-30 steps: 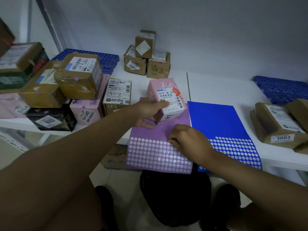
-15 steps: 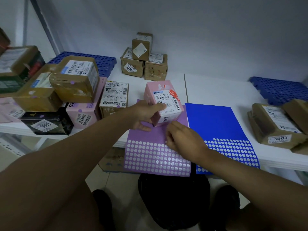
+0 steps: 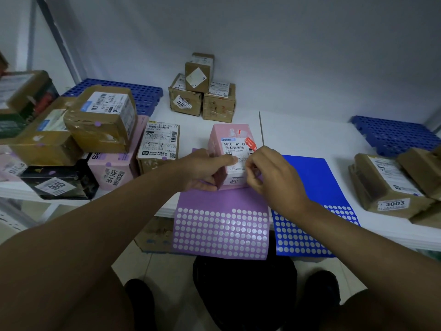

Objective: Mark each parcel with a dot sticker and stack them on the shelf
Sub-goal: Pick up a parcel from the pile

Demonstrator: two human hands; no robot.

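Observation:
A small pink parcel (image 3: 229,137) with a white shipping label stands on the purple sticker sheet (image 3: 220,225) at the shelf's front edge. My left hand (image 3: 202,170) grips the parcel's left side, thumb across the label. My right hand (image 3: 272,177) is at the parcel's lower right, fingertips pinched together against the label; whatever they pinch is too small to see. A blue sticker sheet (image 3: 307,187) lies to the right of the purple one.
Stacked parcels with purple dots fill the left of the white shelf (image 3: 298,134). Three brown boxes (image 3: 202,91) stand at the back wall. Brown parcels (image 3: 386,185) lie at the right. Blue perforated pallets (image 3: 393,132) sit at both back corners.
My right hand has risen from the purple sheet's dot rows to the parcel's label. My left hand kept hold of the parcel.

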